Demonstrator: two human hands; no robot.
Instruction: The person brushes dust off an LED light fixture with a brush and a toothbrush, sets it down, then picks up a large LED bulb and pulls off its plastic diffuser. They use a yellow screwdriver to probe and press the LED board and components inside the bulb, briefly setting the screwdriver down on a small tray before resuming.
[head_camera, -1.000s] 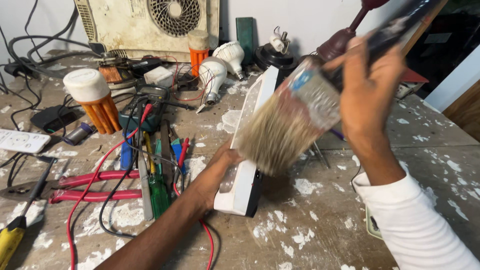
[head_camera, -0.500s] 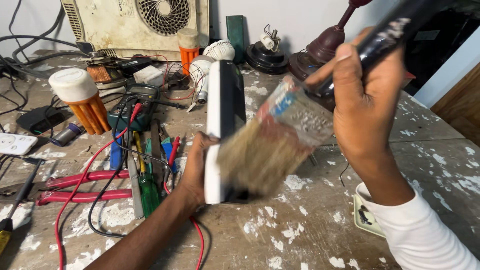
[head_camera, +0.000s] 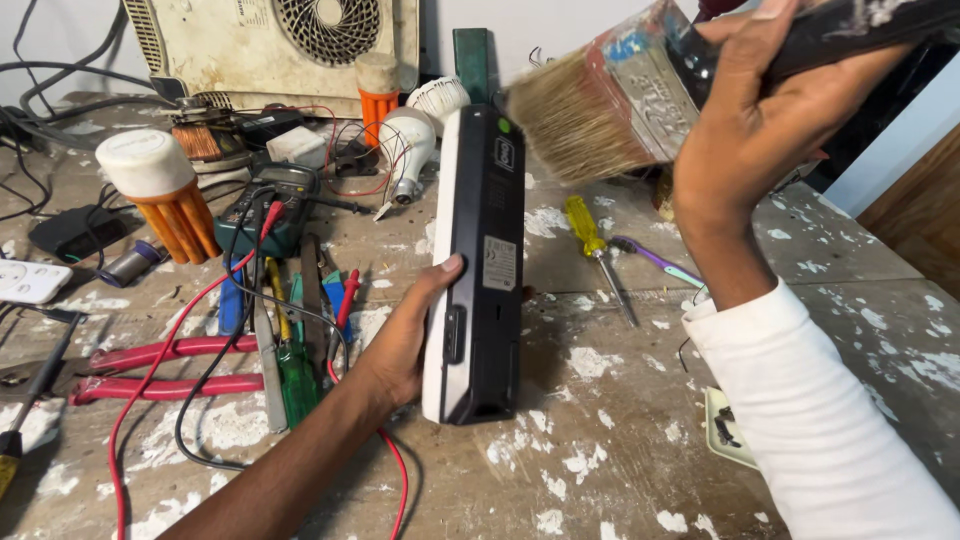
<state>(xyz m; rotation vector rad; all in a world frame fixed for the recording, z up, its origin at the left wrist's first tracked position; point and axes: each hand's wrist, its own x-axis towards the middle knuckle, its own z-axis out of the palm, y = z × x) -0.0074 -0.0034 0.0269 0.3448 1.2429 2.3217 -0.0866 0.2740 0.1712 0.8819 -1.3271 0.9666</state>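
The left hand (head_camera: 405, 340) holds a long flat box (head_camera: 480, 260) that is black on one side and white on the other. The box stands on its thin edge on the table (head_camera: 620, 470), with its black side turned to the right. The fingers are curled around the white side and the thumb (head_camera: 440, 275) presses on the black edge, so the hand is closed on the box.

The right hand (head_camera: 750, 130) is up high on the far right. It is wrapped tight around the dark handle of a big paintbrush (head_camera: 610, 100). The soft brown hairs of the brush point left, just above the far end of the box. I cannot tell if they touch it. A white sleeve (head_camera: 810, 420) covers the right arm.

On the table to the right of the box lies a yellow screwdriver (head_camera: 592, 245). To the left of the box lie red pliers (head_camera: 160, 365), a green screwdriver (head_camera: 297, 375) and red and black wires. Farther left stands an orange lamp with a white top (head_camera: 160, 190). A white light bulb (head_camera: 408, 145) lies near the far end of the box. The table is old and has white paint spots.
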